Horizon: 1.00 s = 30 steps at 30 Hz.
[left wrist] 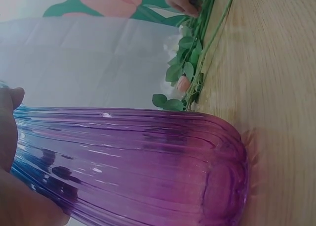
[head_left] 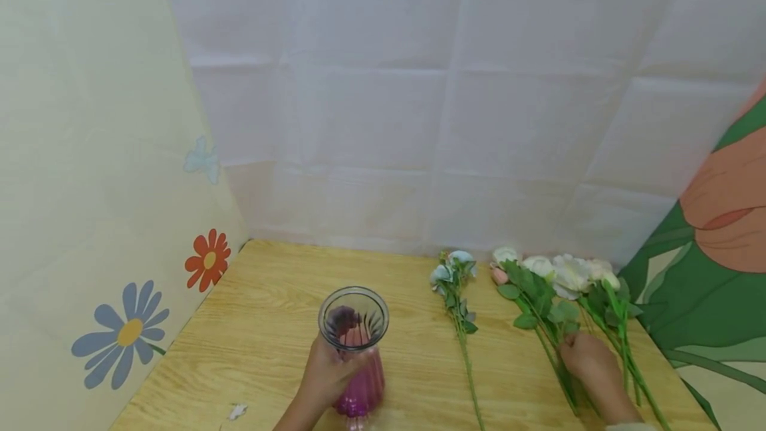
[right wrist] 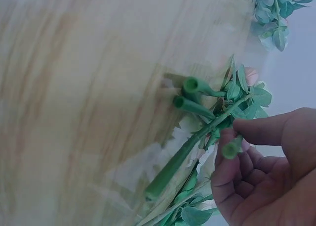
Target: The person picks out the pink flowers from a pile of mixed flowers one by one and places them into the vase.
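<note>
Left hand (head_left: 323, 374) gripped the purple-blue glass vase (head_left: 366, 381) near its neck, mouth up, at the near side of the worktop (head_left: 263, 324); couldn't tell if its base touched. Right hand (head_left: 591, 359) pinched a green stem (right wrist: 231, 150) between thumb and fingers, beside the white flowers (head_left: 570, 274) on the right. Blue-flowered sprig (head_left: 443, 274) lay between vase and white flowers.

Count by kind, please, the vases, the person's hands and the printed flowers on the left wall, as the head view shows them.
Vase: 1
Hands, left hand and right hand: 2
Printed flowers, grey-blue flower and red flower: 2
Total: 5
</note>
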Available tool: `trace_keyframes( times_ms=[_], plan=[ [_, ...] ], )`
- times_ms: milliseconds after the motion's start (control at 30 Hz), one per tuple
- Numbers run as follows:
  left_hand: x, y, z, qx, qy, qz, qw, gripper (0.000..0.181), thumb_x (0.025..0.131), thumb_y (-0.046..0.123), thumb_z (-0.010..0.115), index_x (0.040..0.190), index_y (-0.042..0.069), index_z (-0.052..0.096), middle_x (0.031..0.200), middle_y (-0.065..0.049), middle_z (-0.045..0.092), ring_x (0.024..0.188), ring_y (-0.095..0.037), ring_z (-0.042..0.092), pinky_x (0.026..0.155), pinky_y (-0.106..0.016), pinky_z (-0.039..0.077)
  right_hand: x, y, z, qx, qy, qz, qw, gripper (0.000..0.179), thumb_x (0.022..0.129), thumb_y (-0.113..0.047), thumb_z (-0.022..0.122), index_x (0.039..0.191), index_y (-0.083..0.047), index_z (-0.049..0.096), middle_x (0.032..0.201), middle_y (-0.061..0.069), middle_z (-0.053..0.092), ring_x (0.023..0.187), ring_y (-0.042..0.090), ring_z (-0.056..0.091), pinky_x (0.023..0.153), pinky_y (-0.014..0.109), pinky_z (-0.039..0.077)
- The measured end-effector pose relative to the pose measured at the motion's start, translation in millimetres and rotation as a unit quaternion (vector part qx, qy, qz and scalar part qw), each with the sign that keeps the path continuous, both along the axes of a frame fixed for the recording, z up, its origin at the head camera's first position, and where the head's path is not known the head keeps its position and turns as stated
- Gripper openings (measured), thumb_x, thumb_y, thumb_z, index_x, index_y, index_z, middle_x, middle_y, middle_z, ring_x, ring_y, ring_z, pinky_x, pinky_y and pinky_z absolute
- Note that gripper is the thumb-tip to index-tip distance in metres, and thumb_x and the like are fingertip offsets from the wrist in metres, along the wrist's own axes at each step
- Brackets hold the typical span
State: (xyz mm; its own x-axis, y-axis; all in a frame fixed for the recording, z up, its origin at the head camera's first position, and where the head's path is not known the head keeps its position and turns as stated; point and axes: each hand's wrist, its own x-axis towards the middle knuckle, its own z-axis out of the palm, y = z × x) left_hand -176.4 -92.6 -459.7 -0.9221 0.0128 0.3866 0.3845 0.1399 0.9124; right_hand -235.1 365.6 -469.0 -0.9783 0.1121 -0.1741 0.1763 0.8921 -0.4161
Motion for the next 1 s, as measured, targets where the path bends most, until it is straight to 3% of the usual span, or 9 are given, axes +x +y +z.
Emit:
trace_keyframes(
  times_ms=[233,433,533,633,733,867,1000],
  plan=[
    [0.1,0.4,-1.2,0.008,-0.010,-0.008,0.9999,0.066,0.079,0.009,0.083,0.134,-0.001,0.047,0.127,-0.020,0.061,0.120,-0.043,0.059,0.099,-0.044,0.056,-0.3,2.0,-1.0,0.011,0.035,-0.015,0.9992,0.039,0.101,-0.017,0.047,0.064,-0.019,0.032,0.059,-0.004,0.028,0.054,0.014,0.026,0.049,0.027,0.028],
    [0.3,0.7,-0.8,0.018,-0.013,-0.013,0.9997,0.067,0.079,0.009,0.083,0.135,0.001,0.046,0.127,-0.020,0.061,0.120,-0.045,0.058,0.098,-0.045,0.056,-3.2,4.2,-2.1,0.006,0.035,-0.031,0.9989,0.035,0.101,-0.016,0.043,0.068,-0.019,0.030,0.062,-0.001,0.028,0.057,0.015,0.027,0.051,0.029,0.027],
    [0.4,0.9,-1.0,0.015,-0.013,-0.010,0.9998,0.068,0.079,0.009,0.083,0.135,0.000,0.046,0.127,-0.020,0.061,0.120,-0.046,0.058,0.098,-0.046,0.056,-4.4,3.7,2.0,0.013,0.036,-0.033,0.9987,0.031,0.101,-0.018,0.041,0.070,-0.010,0.041,0.064,0.007,0.043,0.059,0.020,0.039,0.052,0.032,0.033],
    [0.4,0.9,-1.7,0.001,-0.011,0.001,0.9999,0.066,0.079,0.010,0.083,0.133,-0.002,0.048,0.124,-0.019,0.062,0.118,-0.044,0.059,0.096,-0.045,0.057,-4.2,1.6,8.2,0.020,0.046,-0.037,0.9981,0.032,0.101,-0.021,0.045,0.090,0.004,0.061,0.084,0.025,0.063,0.072,0.036,0.060,0.059,0.043,0.048],
    [0.6,1.1,-1.9,-0.014,-0.008,0.010,0.9998,0.064,0.079,0.011,0.083,0.131,-0.003,0.050,0.122,-0.018,0.063,0.117,-0.040,0.060,0.096,-0.044,0.057,-2.7,-3.3,15.4,0.025,0.061,-0.042,0.9970,0.040,0.101,-0.023,0.050,0.120,0.010,0.063,0.115,0.035,0.064,0.095,0.051,0.064,0.072,0.055,0.055],
    [1.3,1.2,-1.5,-0.020,-0.007,0.012,0.9997,0.063,0.080,0.012,0.083,0.131,-0.001,0.050,0.123,-0.017,0.063,0.117,-0.038,0.060,0.098,-0.049,0.056,-1.4,-14.0,24.1,0.022,0.066,-0.045,0.9966,0.045,0.102,-0.024,0.051,0.127,0.014,0.058,0.121,0.035,0.062,0.100,0.052,0.062,0.076,0.058,0.055],
    [1.8,1.6,-0.4,0.004,-0.010,-0.002,0.9999,0.065,0.079,0.010,0.083,0.133,-0.001,0.048,0.125,-0.019,0.062,0.119,-0.042,0.059,0.099,-0.048,0.056,-1.7,-28.6,30.5,0.013,0.093,-0.042,0.9947,0.044,0.101,-0.023,0.053,0.122,0.015,0.060,0.114,0.032,0.066,0.098,0.049,0.064,0.077,0.057,0.055]
  ],
)
